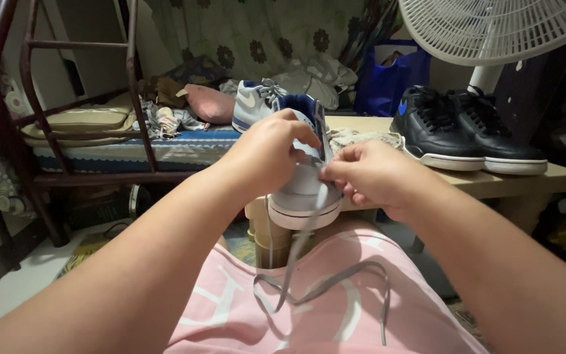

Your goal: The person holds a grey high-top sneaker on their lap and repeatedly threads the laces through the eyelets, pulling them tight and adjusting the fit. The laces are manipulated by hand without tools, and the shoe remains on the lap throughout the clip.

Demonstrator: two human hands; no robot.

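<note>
Head view, lap: pink garment [335,308] is seen nearest, w/ loose grey shoelace [325,278] draped across it in loops; lace is traced up to the shoe above.
Shoe: white and grey sneaker [302,190] w/ blue collar is held upright, toe down, just above the lap and btwn both hands, at the table's front edge.
Left hand [266,154]: closed over the sneaker's upper left side, fingers curled round the tongue area; shoe is steadied by it.
Right hand [368,174]: thumb and fingertips pinched shut on the lace at the eyelets, right of the tongue.
Table [551,176]: light wood; the pair of black sneakers [466,131] w/ white soles is set on it, well right of the hands. Crumpled cloth [361,137] lies btwn them and the held shoe.
Behind: second white sneaker [253,101] is set on the bed edge, near a pink pillow [211,103].
Far: white fan [492,26] at top right, blue bag [391,78] below it, dark red bed frame [8,124] at left.
</note>
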